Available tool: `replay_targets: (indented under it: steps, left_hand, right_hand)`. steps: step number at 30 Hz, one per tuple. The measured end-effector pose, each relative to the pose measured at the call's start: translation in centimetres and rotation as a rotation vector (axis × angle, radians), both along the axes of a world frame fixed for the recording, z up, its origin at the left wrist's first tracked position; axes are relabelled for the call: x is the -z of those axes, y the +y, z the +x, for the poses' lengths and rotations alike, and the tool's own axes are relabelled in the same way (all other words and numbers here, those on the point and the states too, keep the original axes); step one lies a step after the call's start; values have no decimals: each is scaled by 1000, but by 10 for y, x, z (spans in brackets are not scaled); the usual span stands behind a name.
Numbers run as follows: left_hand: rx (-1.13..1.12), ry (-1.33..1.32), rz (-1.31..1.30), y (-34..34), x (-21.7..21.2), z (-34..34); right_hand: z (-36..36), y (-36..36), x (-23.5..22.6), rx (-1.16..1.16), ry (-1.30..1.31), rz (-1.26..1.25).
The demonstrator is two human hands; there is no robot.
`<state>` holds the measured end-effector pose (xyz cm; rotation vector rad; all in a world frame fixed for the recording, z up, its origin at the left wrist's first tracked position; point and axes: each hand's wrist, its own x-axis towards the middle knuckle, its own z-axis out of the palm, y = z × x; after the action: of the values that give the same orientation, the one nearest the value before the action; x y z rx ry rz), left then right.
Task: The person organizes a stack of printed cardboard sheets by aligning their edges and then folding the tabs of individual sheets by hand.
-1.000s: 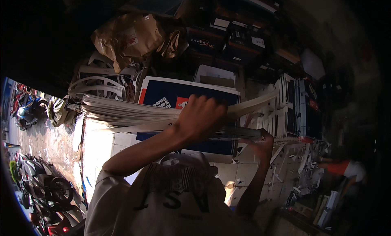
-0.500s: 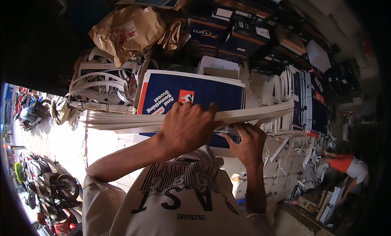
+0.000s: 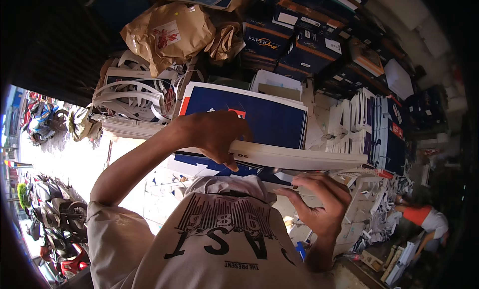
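A bundle of white-edged sheets (image 3: 304, 157) stretches across in front of me, its right end reaching toward the piles there. My left hand (image 3: 217, 134) is closed over its left part, fingers bent down across the edge, and my forearm hides some of the sheets. Apart from the bundle, just below its near side, my right hand (image 3: 322, 199) holds nothing; its thumb and curved fingers are spread. Behind the bundle lies a stack of dark blue printed sheets (image 3: 274, 112) with white borders. More blue printed sheets (image 3: 199, 165) show beneath my left hand.
White paper strips (image 3: 129, 102) fill a box at the left, with a brown paper bag (image 3: 169, 34) behind. Dark blue cartons (image 3: 314, 49) are piled at the back. Blue and white sheets (image 3: 384, 129) stand stacked at right. Another person (image 3: 426, 216) bends over beyond floor scraps. Motorcycles (image 3: 55, 224) stand outside, left.
My right hand has let go of the bundle and drawn back toward me, its fingers opening. My left hand has rolled over the edge, fingers now pointing down. The view has shifted slightly.
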<state>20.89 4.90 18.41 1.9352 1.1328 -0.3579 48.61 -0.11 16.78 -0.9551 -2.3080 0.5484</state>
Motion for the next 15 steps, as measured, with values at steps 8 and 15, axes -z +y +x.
replay_targets:
  steps: [8,15]
  left_hand:
    - [33,-286,-80,-49,32,-25]
    - [351,-101,81,-54,47,23]
  right_hand:
    - [-96,72,-1,-598,-751,-456]
    - [-82,15,-11,-546,-601,-541]
